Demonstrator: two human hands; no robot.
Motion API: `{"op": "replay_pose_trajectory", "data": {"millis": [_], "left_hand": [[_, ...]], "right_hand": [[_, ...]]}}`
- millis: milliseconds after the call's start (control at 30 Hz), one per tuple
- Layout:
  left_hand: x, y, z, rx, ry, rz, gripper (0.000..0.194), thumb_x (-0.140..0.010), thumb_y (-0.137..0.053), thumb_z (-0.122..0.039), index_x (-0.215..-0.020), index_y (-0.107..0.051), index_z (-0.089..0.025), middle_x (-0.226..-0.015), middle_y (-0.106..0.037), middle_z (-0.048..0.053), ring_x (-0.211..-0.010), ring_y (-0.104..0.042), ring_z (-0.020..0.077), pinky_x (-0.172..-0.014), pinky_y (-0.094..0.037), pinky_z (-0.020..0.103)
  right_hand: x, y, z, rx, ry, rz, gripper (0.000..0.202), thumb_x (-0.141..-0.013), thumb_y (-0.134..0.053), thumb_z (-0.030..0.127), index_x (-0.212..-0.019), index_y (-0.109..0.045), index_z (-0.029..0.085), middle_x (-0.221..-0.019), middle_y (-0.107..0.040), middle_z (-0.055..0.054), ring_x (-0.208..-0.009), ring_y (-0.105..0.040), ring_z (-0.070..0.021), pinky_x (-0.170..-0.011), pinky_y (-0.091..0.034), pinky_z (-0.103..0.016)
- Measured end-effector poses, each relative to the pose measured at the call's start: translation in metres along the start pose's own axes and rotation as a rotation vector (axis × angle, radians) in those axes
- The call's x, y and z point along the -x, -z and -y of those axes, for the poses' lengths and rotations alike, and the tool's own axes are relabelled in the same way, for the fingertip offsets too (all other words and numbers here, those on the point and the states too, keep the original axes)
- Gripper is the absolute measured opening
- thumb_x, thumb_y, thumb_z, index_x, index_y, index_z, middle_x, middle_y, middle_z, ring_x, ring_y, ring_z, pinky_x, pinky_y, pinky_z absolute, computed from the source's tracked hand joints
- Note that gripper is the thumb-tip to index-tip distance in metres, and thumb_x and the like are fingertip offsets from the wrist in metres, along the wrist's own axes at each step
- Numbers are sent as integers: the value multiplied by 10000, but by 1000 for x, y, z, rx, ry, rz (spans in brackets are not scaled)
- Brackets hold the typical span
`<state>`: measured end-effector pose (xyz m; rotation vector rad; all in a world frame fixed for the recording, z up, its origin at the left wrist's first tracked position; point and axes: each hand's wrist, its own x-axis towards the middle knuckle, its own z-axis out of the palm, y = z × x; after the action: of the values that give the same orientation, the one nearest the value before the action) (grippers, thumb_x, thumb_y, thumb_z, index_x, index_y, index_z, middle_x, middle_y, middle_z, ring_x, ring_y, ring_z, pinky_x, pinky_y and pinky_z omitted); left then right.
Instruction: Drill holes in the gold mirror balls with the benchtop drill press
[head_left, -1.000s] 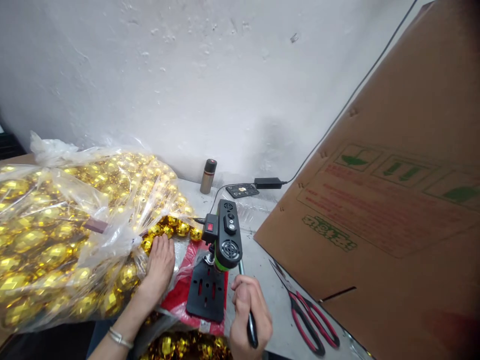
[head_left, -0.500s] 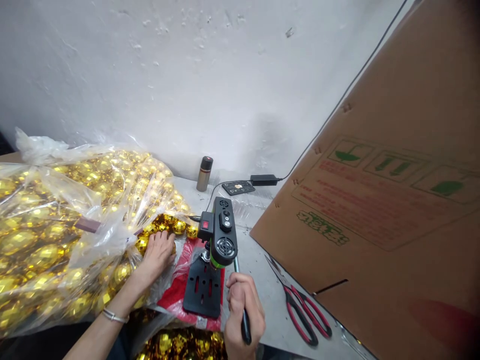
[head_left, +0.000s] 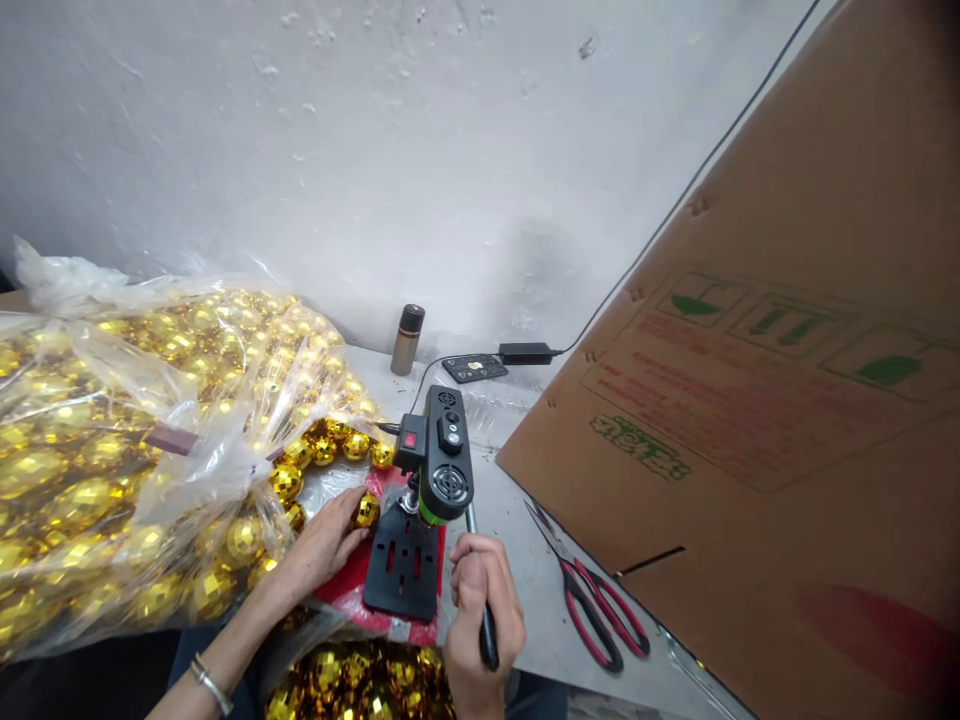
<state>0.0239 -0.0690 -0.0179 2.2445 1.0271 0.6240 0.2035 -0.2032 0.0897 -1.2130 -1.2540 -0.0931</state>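
Left hand [head_left: 330,535] pinching gold faceted ball [head_left: 367,510], just left of black tabletop device [head_left: 448,455], over red plastic [head_left: 349,592]. Right hand [head_left: 484,610] gripping black-handled rod [head_left: 490,648]. Red-black scissors [head_left: 609,618] near, lying right.

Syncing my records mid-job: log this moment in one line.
left hand: holding gold ball beside black machine | right hand: gripping black-ended rod | scissors: on table, beside cardboard box
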Motion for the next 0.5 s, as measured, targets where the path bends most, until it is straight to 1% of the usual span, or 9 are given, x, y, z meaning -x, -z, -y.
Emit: {"op": "replay_pose_trajectory", "data": {"millis": [133, 233, 300, 333, 367, 433, 500], "left_hand": [[-6, 5, -10, 110, 110, -2, 520, -938, -609, -401, -1416, -589, -197, -1400, -713, 181, -1284, -682, 356, -1130, -522, 535], [-11, 3, -18, 233, 227, -66, 568, -885, -653, -516, -1362, -623, -209, -1296, -759, 142, -1197, -712, 357, -1068, -556, 523], [-14, 0, -24, 421, 339, -130, 599, -873, -630, -613, -1316, -637, -210, -1176, -780, 107, -1064, -743, 321, -936, -616, 462], [-14, -1, -26, 526, 388, -146, 617, -873, -610, -651, -1303, -639, -209, -1103, -781, 85, -954, -752, 288, -835, -631, 415], [-14, -2, -28, 617, 427, -147, 640, -872, -591, -681, -1301, -637, -208, -1011, -772, 59, -817, -738, 248, -723, -621, 366], [-13, -3, -33, 713, 473, -123, 699, -864, -575, -724, -1324, -621, -200, -826, -712, -1, -576, -628, 172, -552, -533, 297], [-11, -5, -36, 716, 480, -77, 751, -838, -596, -736, -1344, -605, -180, -738, -654, -37, -492, -544, 141, -497, -469, 274]], "right_hand": [[-1, 0, 1, 2, -14, -6, 324, -1060, -406, 100, -777, -495, 231, -781, -533, 27, -670, -534, -93, -605, -428, -201], [-3, 0, 4, 10, -33, -2, 324, -1068, -409, 115, -779, -507, 228, -784, -536, 28, -636, -512, -87, -576, -413, -203], [-7, 0, 7, 6, -51, 2, 315, -1073, -417, 127, -790, -517, 226, -780, -533, 29, -612, -496, -84, -552, -397, -208], [-9, 0, 9, 1, -59, 0, 314, -1075, -421, 133, -790, -518, 225, -775, -529, 28, -608, -494, -86, -547, -392, -213], [-12, 0, 11, -7, -67, -4, 315, -1076, -427, 137, -788, -517, 225, -766, -523, 28, -607, -494, -88, -546, -392, -217], [-19, 0, 16, -24, -80, -20, 323, -1079, -436, 143, -776, -512, 225, -745, -507, 29, -619, -503, -94, -565, -403, -222], [-26, 1, 20, -37, -87, -24, 326, -1083, -439, 148, -777, -522, 225, -729, -499, 31, -635, -514, -98, -589, -417, -224]]}}
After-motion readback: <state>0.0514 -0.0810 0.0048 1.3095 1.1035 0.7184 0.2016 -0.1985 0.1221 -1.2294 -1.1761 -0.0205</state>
